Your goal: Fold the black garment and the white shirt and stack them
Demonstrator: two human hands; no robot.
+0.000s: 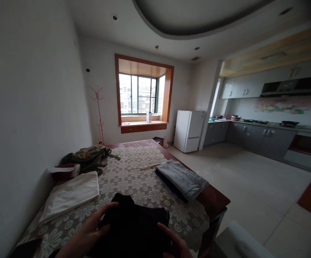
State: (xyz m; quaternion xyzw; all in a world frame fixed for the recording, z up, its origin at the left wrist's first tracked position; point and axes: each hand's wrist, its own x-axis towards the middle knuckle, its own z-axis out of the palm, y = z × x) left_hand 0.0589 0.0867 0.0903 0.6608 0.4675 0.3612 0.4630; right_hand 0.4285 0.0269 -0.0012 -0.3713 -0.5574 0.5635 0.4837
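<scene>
A bunched black garment (136,229) lies at the near side of the table, between my two hands; its exact kind is hard to make out. My left hand (92,229) grips its left side, with the index finger along the upper edge and the thumb lower down. On the other side my right hand (175,243) holds the garment's right edge, partly cut off by the frame's bottom. Beyond it to the right sits a stack of folded grey clothes (183,177) with dark blue cloth underneath. A folded white cloth (73,193) lies to the left.
A floral lace tablecloth (133,175) covers much of the dark red table (217,199). An olive green bag or garment (86,157) rests by the wall, beside a paper roll (76,170). Farther off stand a pink coat rack (99,114) and a white fridge (189,129).
</scene>
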